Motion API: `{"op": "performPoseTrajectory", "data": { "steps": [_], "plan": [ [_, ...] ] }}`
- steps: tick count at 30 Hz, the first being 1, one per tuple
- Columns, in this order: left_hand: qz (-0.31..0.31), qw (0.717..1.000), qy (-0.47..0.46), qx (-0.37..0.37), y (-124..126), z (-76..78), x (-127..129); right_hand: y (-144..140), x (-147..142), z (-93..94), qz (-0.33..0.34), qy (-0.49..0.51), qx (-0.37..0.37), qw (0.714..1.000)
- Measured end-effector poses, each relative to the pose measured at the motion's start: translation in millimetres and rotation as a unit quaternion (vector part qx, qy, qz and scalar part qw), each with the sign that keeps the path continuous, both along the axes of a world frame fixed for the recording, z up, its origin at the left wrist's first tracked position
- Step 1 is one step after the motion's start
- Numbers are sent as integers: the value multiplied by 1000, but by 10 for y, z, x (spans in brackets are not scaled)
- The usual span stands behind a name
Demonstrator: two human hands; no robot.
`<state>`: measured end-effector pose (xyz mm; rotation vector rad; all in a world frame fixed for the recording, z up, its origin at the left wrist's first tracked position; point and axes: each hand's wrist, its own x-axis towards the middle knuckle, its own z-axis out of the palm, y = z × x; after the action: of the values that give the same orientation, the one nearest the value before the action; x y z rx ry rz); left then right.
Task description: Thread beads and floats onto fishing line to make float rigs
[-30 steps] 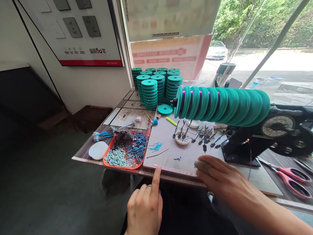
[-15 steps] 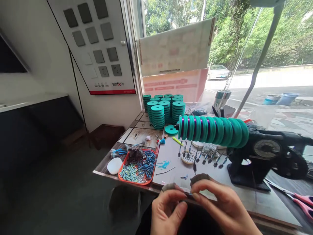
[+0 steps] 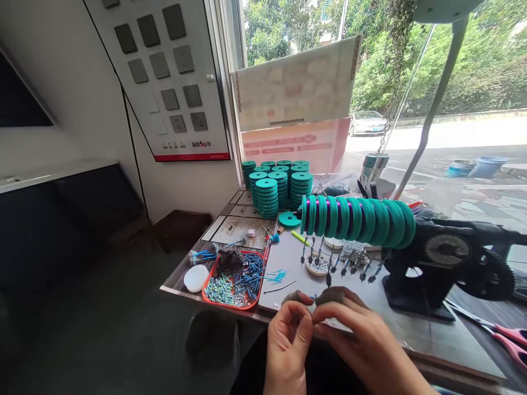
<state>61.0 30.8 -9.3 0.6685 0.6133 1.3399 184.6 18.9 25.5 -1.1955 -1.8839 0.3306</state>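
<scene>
My left hand (image 3: 289, 337) is closed, thumb against the fingertips, at the front edge of the table. Beside it, my right hand (image 3: 357, 328) pinches too, and the fingertips of both hands meet. Whatever lies between them is hidden by the fingers. Some fingers of both hands wear dark coverings. Just beyond the hands, thin dark line-like pieces with weights (image 3: 328, 278) hang below a row of teal foam spools (image 3: 357, 220) on a black machine (image 3: 442, 247). An orange-red tray (image 3: 236, 306) of small blue and pale green tubes stands to the left.
Stacked teal spools (image 3: 267, 198) stand at the back by the window. A round dish (image 3: 317, 264) holds small pale beads. On the table lie a white round lid (image 3: 196, 278), a yellow-green stick (image 3: 300, 237) and pink-handled scissors (image 3: 508, 343). A lamp arm (image 3: 432, 109) rises at right.
Both hands have come closer together; my left hand has shifted right and my right hand slightly left. A small bluish bit seen between the fingertips before is now hidden. The view has shifted slightly.
</scene>
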Motion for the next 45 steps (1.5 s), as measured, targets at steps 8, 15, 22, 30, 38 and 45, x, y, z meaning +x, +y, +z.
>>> {"op": "performPoseTrajectory", "data": {
  "steps": [8, 15, 22, 30, 38, 45],
  "plan": [
    [-67, 997, -2, -33, 17, -40, -61, 47, 118, 66, -2, -116, 16, 993],
    [-128, 990, 57, -15, 44, -14, -135, 73, 114, 126, 38, -214, 0, 976],
    [-131, 991, 18, -25, 66, 38, -144, 57, 94, 129, 61, -199, -25, 978],
    [-118, 993, -17, -6, 45, 0, -139, 52, 109, 178, 57, -161, -72, 983],
    [-126, 992, 10, -21, 43, 21, -156, 64, 102, 202, 78, -179, -65, 979],
    [-172, 965, 196, -18, 44, 81, -324, 60, 140, 170, 91, -202, -60, 973]
  ]
}}
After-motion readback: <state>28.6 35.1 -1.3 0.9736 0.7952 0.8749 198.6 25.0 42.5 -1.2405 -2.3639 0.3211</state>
